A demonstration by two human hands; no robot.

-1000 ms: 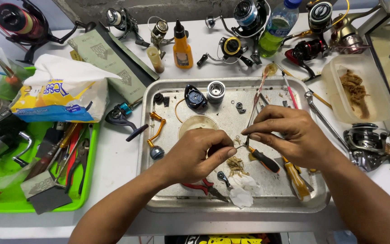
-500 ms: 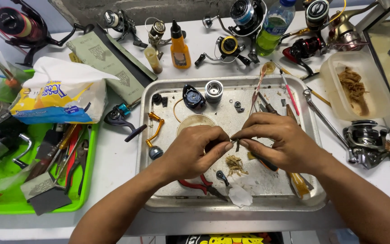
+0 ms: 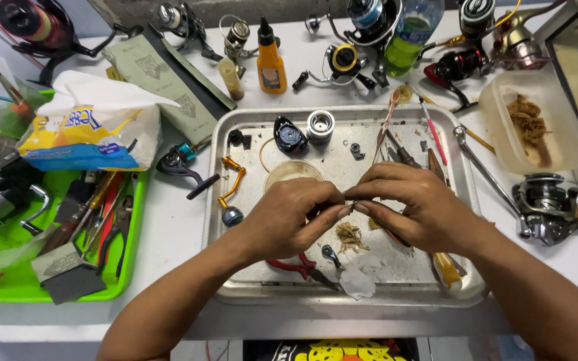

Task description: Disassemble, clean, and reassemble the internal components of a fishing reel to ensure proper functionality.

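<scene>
Both hands meet over the middle of a metal tray (image 3: 235, 287). My left hand (image 3: 289, 217) and my right hand (image 3: 406, 204) pinch one small metal part (image 3: 352, 206) between their fingertips; the part is mostly hidden. Under my right palm a dark-handled tool shows partly. Below the fingers lie a clump of brown fibres (image 3: 349, 235), a white tissue scrap (image 3: 356, 281) and red-handled pliers (image 3: 296, 266). A gold reel handle (image 3: 230, 192), a small bowl (image 3: 292, 172), a black reel part (image 3: 290, 136) and a silver spool (image 3: 320, 126) rest further back in the tray.
A green tray (image 3: 15, 281) with hand tools sits at the left, a tissue pack (image 3: 85, 127) behind it. Several fishing reels, an orange bottle (image 3: 270, 60) and a green bottle (image 3: 409, 40) line the back. A plastic tub (image 3: 536, 127) and a reel (image 3: 550, 204) are on the right.
The two hands have drawn closer together above the tray, fingertips now touching around the small part. The black-handled tool seen under the right hand earlier is now mostly covered.
</scene>
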